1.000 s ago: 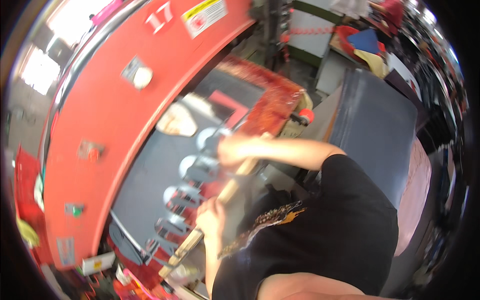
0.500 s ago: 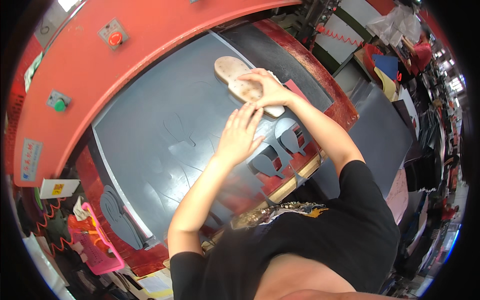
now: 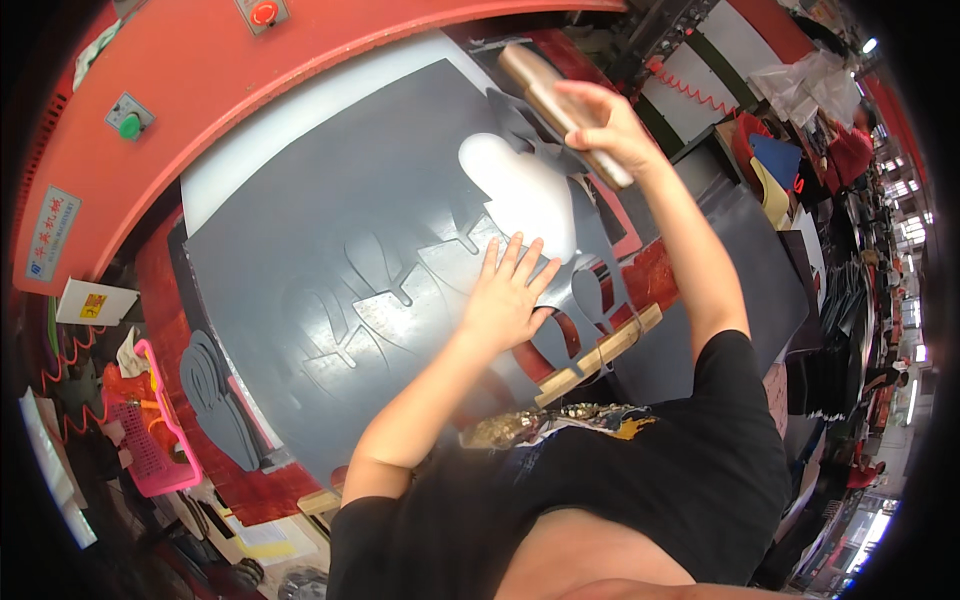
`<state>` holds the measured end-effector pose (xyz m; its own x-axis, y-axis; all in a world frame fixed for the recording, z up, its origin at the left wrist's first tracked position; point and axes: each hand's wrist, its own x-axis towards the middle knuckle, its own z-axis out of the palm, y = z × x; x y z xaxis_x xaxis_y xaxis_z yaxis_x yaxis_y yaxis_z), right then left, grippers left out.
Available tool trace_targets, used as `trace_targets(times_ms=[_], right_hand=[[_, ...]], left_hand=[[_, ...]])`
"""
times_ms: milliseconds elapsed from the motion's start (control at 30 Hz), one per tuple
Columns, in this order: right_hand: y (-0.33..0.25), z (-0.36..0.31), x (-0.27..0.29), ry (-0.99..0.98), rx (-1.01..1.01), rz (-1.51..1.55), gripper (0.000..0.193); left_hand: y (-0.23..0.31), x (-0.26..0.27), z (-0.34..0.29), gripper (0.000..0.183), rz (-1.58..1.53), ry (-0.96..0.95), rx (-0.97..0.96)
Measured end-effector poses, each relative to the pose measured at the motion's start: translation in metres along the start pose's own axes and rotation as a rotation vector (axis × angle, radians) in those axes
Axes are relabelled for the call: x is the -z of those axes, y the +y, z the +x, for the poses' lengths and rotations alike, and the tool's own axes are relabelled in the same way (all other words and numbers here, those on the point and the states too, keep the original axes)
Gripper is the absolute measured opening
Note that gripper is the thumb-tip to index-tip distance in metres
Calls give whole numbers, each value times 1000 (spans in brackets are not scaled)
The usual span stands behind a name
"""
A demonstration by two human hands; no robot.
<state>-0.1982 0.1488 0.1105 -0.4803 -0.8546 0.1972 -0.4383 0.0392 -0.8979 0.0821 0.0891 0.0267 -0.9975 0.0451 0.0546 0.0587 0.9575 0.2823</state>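
Item in hand: a sole-shaped block point(image 3: 540, 88), held tilted on its edge above the far right part of the grey sheet point(image 3: 290, 240), which we take as our landmark. We see the right hand point(image 3: 618, 132) grasping the block toward its near end, thumb on the side facing the sheet. The left hand point(image 3: 503, 303) holds nothing; we record it palm down on the sheet, right of the sheet's middle, fingers spread.

Just beyond the left fingertips we note a sole-shaped white patch point(image 3: 520, 195) within the sheet. Curved cut lines point(image 3: 408, 298) run across the sheet to the left of that hand.

Around the sheet: a white board point(image 3: 300, 120) shows along its far edge, and beyond this stands a red machine beam point(image 3: 200, 170) carrying a green button point(image 3: 129, 125) and a red button point(image 3: 264, 13). Off the sheet's left edge we find a stack of grey cut pieces point(image 3: 225, 405) on the red tabletop point(image 3: 265, 495); farther left is a pink basket point(image 3: 183, 445). At the sheet's near right we see a wooden strip point(image 3: 625, 338). Well beyond the sheet's right side, we observe a person in red point(image 3: 850, 152).
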Motion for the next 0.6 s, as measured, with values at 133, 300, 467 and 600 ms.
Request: trace_targets(times_ms=[133, 300, 467, 600], right_hand=[[-44, 10, 23, 179, 42, -160, 73], [-81, 20, -7, 99, 136, 349, 84], [-70, 15, -144, -151, 48, 142, 71], [-70, 19, -281, -319, 22, -22, 76]], left_hand=[[27, -12, -17, 68, 26, -30, -29], [69, -29, -31, 62, -211, 70, -94], [93, -40, -30, 59, -358, 145, -102], [95, -47, -26, 61, -403, 140, -88]])
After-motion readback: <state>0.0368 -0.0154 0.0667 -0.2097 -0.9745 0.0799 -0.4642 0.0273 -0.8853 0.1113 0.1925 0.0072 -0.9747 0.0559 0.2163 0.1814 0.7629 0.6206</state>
